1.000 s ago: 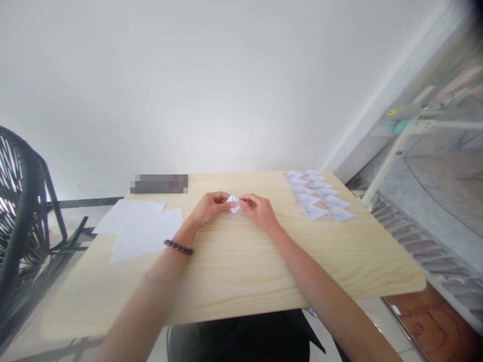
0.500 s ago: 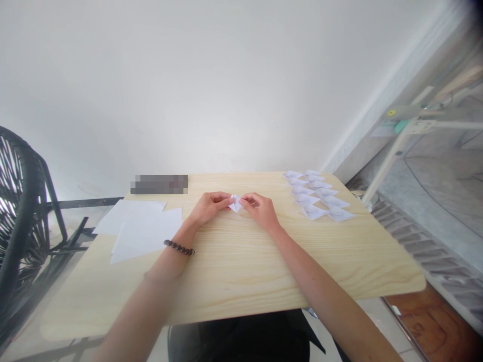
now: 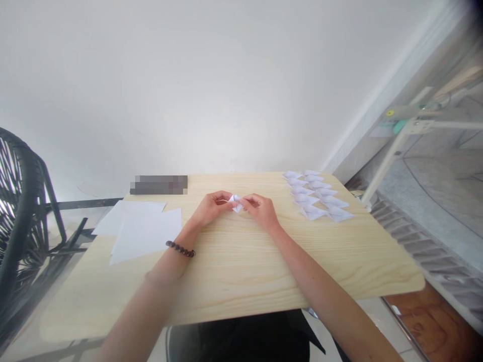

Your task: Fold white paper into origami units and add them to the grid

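A small folded piece of white paper point(image 3: 235, 206) is held between my two hands above the middle of the wooden table point(image 3: 234, 271). My left hand point(image 3: 212, 207), with a dark bead bracelet point(image 3: 181, 249) on its wrist, pinches the paper's left side between thumb and fingers. On the other side, the fingertips of my right hand point(image 3: 262, 210) pinch its right edge. Parts of the folds are hidden behind my thumbs. Two rows of folded white paper pieces point(image 3: 307, 211) lie to the right, pointed in shape.
Overlapping white paper sheets point(image 3: 147, 236) lie on the table's left side. Behind them is a blurred-out dark rectangle point(image 3: 158, 185). A black woven chair point(image 3: 22, 201) stands at the left, a white wall point(image 3: 226, 90) rises behind, and a white metal frame point(image 3: 392, 156) is at the right.
My left thumb has shifted slightly inward across the folded paper, and the paper has turned a little. Both hands stay in nearly the same place.
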Motion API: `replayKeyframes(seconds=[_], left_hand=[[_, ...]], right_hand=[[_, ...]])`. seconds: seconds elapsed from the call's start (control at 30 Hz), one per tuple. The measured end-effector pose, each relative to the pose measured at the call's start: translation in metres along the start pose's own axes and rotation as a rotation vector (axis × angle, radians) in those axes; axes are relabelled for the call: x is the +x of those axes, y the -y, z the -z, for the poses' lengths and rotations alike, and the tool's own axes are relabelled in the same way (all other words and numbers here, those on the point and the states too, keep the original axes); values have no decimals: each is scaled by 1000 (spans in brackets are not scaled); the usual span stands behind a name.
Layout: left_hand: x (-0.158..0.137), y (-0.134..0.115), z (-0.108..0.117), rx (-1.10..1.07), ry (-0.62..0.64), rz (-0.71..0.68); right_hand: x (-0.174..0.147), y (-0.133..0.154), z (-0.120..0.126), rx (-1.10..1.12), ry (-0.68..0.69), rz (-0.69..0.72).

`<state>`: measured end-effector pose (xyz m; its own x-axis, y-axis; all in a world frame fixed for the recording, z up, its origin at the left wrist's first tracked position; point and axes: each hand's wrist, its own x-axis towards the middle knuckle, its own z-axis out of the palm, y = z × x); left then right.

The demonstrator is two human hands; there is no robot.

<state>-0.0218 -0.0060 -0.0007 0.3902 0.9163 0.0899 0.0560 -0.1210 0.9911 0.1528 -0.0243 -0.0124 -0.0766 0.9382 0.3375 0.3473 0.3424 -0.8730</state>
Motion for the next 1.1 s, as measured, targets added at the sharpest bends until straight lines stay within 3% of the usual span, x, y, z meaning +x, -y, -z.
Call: replayKeyframes(seconds=[0.2,0.43,1.1], left_hand=[[1,6,-3,-8,53,28],[1,4,0,-35,108,66],[-1,-1,-2,165,80,-25]], right_hand=[[0,5,1,-78,-51,48],[1,-1,1,15,59,-10],[2,-6,0,70,12,31]])
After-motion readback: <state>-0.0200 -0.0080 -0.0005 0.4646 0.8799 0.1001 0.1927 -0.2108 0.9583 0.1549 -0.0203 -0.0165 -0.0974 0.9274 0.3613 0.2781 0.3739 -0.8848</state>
